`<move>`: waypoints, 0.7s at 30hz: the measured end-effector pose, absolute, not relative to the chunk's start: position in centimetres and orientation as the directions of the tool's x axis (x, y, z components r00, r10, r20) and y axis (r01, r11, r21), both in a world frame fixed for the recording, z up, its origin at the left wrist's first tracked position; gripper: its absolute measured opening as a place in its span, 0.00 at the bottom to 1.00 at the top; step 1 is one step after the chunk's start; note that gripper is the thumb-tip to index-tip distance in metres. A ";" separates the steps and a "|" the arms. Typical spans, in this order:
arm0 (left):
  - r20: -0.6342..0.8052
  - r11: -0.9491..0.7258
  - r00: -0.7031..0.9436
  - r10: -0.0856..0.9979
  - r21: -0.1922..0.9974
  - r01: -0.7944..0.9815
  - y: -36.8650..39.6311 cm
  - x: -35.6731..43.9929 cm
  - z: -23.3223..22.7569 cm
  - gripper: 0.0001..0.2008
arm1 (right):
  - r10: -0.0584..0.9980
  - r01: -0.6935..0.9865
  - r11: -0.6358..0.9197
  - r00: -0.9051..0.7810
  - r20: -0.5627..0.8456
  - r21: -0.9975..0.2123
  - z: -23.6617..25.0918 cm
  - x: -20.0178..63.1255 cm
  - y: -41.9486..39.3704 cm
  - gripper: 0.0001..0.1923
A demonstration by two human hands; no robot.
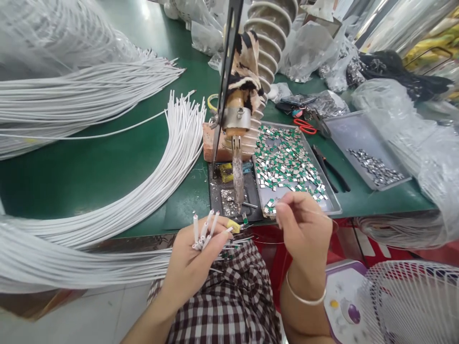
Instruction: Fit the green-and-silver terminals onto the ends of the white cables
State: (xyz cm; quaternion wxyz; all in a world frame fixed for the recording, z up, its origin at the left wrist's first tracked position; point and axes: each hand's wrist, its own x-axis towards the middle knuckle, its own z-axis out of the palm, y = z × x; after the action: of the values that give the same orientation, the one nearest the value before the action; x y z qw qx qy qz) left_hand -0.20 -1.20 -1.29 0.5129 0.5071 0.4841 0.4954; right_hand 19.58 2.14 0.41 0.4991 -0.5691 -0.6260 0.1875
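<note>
My left hand [195, 255] grips several white cable ends [204, 229] that stick up between its fingers, and a yellow guard covers one fingertip. My right hand [304, 229] is pinched shut near the front edge of a metal tray [332, 203]; a thin solder wire appears to run from its fingers, though I cannot make it out clearly. The tray holds several small green and silver connector parts [287, 165]. A soldering iron [237, 167] hangs tip-down on a stand just beyond both hands, over a dark plate [218, 196].
Long bundles of white cables [143, 191] sweep across the green table [89, 172] on the left. A second tray [362, 138] with silver parts, black pliers [330, 167], orange scissors [304, 126] and plastic bags lie to the right. A white fan [412, 301] stands at the lower right.
</note>
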 end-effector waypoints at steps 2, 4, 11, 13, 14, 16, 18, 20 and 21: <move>0.003 -0.003 0.051 0.999 1.000 0.003 -1.0 0.0 -1.1 0.12 | 0.921 0.353 0.259 0.191 0.340 -0.899 0.7 17.9 0.8 0.06; 0.017 -0.019 0.061 0.998 1.000 0.023 -0.8 0.2 -0.8 0.12 | 0.957 0.206 0.230 0.128 0.259 -0.951 0.8 16.4 0.0 0.06; 0.127 -0.130 0.041 0.991 0.990 0.054 -0.1 0.4 -0.2 0.12 | 0.938 0.105 0.287 0.170 0.302 -0.952 0.1 14.7 -0.4 0.11; 0.128 -0.129 0.030 0.991 0.990 0.050 0.0 0.4 -0.2 0.11 | 0.929 0.120 0.312 0.170 0.329 -0.942 -0.1 14.6 -0.4 0.11; 0.129 -0.130 0.027 0.991 0.991 0.044 0.0 0.4 -0.2 0.12 | 0.923 0.134 0.326 0.169 0.346 -0.936 -0.2 14.6 -0.5 0.11; 0.132 -0.133 0.032 0.991 0.991 0.032 0.0 0.4 -0.2 0.12 | 0.914 0.168 0.345 0.165 0.372 -0.923 -0.3 14.6 -0.6 0.10; 0.131 -0.132 0.038 0.991 0.991 0.030 0.0 0.4 -0.1 0.12 | 0.905 0.213 0.365 0.148 0.399 -0.906 -0.6 14.7 -0.8 0.09; 0.127 -0.128 0.037 0.991 0.991 0.045 0.0 0.5 0.1 0.12 | 0.895 0.288 0.384 0.119 0.430 -0.877 -1.0 14.9 -1.1 0.09; 0.126 -0.128 0.029 0.992 0.990 0.057 0.0 0.5 0.2 0.12 | 0.887 0.329 0.392 0.112 0.447 -0.859 -1.2 15.0 -1.2 0.10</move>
State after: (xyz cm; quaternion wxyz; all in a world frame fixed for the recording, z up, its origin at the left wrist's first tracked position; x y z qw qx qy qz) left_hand 0.51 0.03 0.18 0.4585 0.5516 0.4752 0.5096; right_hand 15.01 -1.17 -1.19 0.5602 -0.4921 -0.6181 0.2490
